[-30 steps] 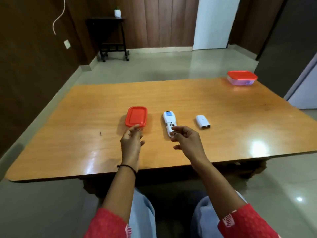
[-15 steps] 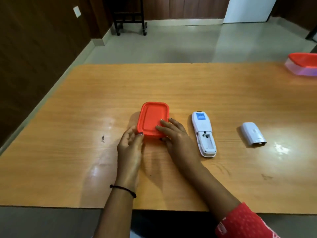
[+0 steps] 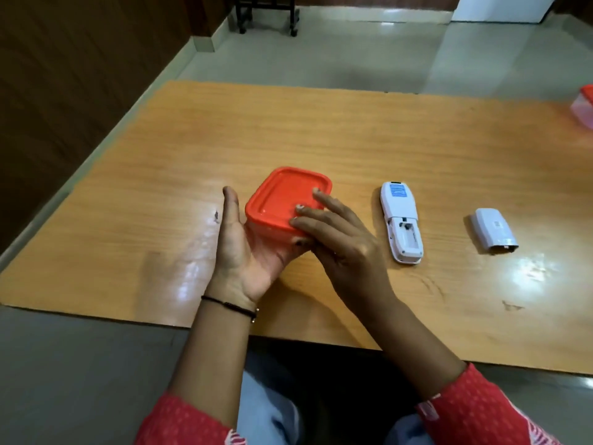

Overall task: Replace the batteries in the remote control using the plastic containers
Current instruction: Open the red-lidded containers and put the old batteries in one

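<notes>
— So, where do you stand with the remote control [image 3: 401,221]?

— Well, you're partway in. It lies face down on the table [image 3: 353,133], just right of your hands, with its battery bay uncovered. The battery cover [image 3: 492,230] sits apart from it, further right. The bay looks empty to me, though it's too small to be sure.

— And the containers?

— You've got the near container [image 3: 282,203] between your hands, its red lid [image 3: 287,195] on and not yet lifted. Your left hand [image 3: 244,252] is open, palm cupped against the container's left side and near corner. Your right hand [image 3: 337,239] lies flat and open on the lid, fingers [image 3: 324,200] spread across its top and the thumb at the near rim. Neither hand is closed around anything.

— What's left, then?

— Most of it, I'd judge: get this lid off, deal with the batteries, load the bay, snap the cover on. A second container [image 3: 584,107] waits at the far right edge, lid on and well out of reach. I can't see what either one holds.
</notes>
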Available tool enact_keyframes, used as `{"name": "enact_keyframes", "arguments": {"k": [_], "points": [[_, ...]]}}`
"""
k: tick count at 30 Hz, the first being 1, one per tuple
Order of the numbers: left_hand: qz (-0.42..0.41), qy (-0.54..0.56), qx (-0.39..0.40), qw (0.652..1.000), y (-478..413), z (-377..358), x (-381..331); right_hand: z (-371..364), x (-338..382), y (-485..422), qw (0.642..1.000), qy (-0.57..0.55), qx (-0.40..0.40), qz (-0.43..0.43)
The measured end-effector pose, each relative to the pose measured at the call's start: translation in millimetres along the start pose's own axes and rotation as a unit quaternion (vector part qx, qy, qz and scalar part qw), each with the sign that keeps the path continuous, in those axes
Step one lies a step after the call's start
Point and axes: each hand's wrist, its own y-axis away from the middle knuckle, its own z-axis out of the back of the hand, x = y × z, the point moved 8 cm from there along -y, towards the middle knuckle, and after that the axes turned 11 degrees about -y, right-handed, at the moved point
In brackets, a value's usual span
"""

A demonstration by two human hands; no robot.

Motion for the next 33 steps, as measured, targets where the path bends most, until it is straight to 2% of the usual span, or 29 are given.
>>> {"name": "enact_keyframes", "arguments": {"k": [4,7,11,18,33], "points": [[0.022,0.012,-0.020,1.000,6.6,10.2,0.2,-18.0,9.8,-0.5,0.997,-0.029,0.067,0.021],[0.028,0.043,-0.041,0.998,8.1,17.6,0.8,-24.4,10.5,-2.6,0.997,-0.024,0.075,0.020],[0.020,0.076,-0.045,0.996,9.1,18.6,-3.7,-29.0,14.8,-6.3,0.997,-0.039,0.063,0.020],[0.005,0.061,-0.112,0.992,8.4,35.1,-17.3,-35.2,6.5,-8.8,0.992,-0.124,0.020,-0.028],[-0.025,0.029,-0.137,0.990,18.5,45.8,-28.4,-50.0,15.1,-4.3,0.991,-0.114,-0.060,-0.042]]}}
